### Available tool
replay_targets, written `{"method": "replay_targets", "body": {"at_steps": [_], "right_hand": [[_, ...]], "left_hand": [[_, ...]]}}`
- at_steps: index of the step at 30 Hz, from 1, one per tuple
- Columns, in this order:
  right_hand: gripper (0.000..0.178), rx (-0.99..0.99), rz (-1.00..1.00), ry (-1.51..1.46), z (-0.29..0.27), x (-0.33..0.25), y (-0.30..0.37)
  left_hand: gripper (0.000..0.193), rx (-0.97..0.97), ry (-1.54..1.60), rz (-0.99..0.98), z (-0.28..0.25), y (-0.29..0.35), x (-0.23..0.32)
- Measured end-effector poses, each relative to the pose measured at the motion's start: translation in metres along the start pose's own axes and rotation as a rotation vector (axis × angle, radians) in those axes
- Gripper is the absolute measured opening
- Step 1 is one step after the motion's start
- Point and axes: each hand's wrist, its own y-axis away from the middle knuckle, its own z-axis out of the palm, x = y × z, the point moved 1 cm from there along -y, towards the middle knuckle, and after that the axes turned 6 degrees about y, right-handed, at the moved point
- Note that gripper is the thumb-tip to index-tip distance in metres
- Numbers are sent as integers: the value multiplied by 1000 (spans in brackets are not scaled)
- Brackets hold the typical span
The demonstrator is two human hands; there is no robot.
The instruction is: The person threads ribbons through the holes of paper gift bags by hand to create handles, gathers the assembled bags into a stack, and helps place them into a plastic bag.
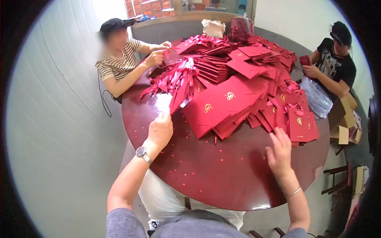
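My left hand (160,129), with a watch on its wrist, is closed at the fingertips on the lower edge of a narrow red paper bag (180,95). Pink-red ribbons (174,77) lie in a loose heap just beyond it. My right hand (281,152) is raised over the table, fingers apart and holding nothing. It is nearest to several red gift bags (300,125) with gold marks and ribbon handles. Between my hands, flat red bags (222,105) are fanned out in a large overlapping pile.
The dark red round table (198,170) is dotted with small red bits. A person (123,59) at the left handles a ribbon; another (333,63) at the right holds something red. Clear plastic wrap (316,97) and a cardboard box (343,115) are at the right, a cream bag (213,28) at the back.
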Motion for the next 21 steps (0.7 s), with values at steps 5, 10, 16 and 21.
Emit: {"method": "replay_targets", "body": {"at_steps": [5,10,16,21], "right_hand": [[55,-204,132,-833,10,-123,-33],[33,-262,571,-1288,44,-198,-43],[38,-643,666,-1568,26,-153,-62],[41,-963,599,-791,26,-133,-74]], "left_hand": [[42,166,8,134,-44,41,63],[43,-65,177,164,-56,95,123],[41,91,431,209,-71,71,90],[36,-193,418,193,-22,52,89]]}}
